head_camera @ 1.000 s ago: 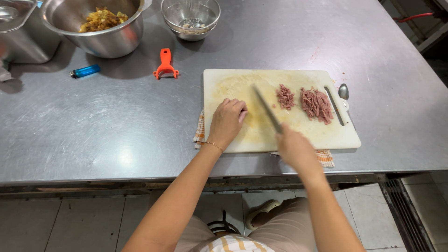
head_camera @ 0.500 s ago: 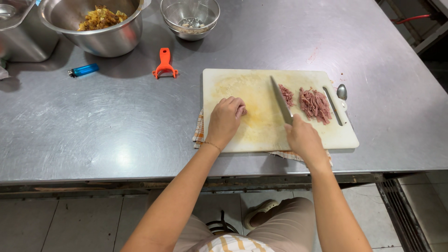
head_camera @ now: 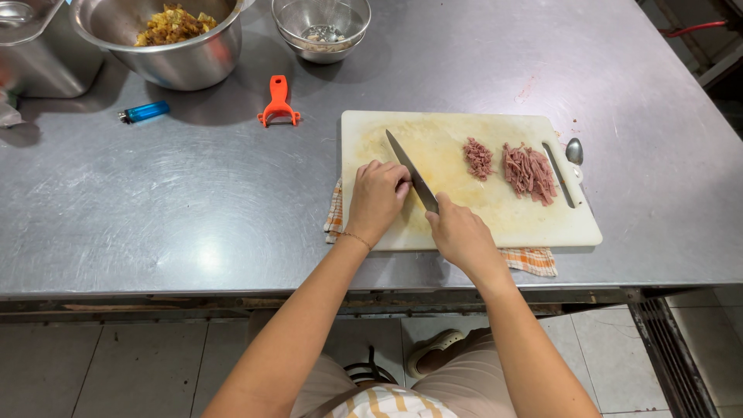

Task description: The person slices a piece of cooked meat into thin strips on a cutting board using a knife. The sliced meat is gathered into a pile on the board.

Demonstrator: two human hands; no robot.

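Observation:
My right hand (head_camera: 458,234) grips the handle of a kitchen knife (head_camera: 410,171) whose blade lies across the left part of a white cutting board (head_camera: 464,224), right beside my left hand. My left hand (head_camera: 377,196) rests on the board with its fingers curled; a small pink bit seems to be under the fingertips, mostly hidden. Two small heaps of reddish meat strips (head_camera: 529,172) lie on the right part of the board.
A checked cloth (head_camera: 532,260) lies under the board. A spoon (head_camera: 573,151) sits at the board's right edge. On the steel table (head_camera: 193,209) are an orange peeler (head_camera: 279,101), a blue lighter (head_camera: 144,112), a large bowl of chopped food (head_camera: 172,39), a strainer bowl (head_camera: 321,28) and a pot (head_camera: 42,50).
My right hand has swung the knife from next to the meat heaps leftward, up against my left hand. My left hand has stayed in place on the board.

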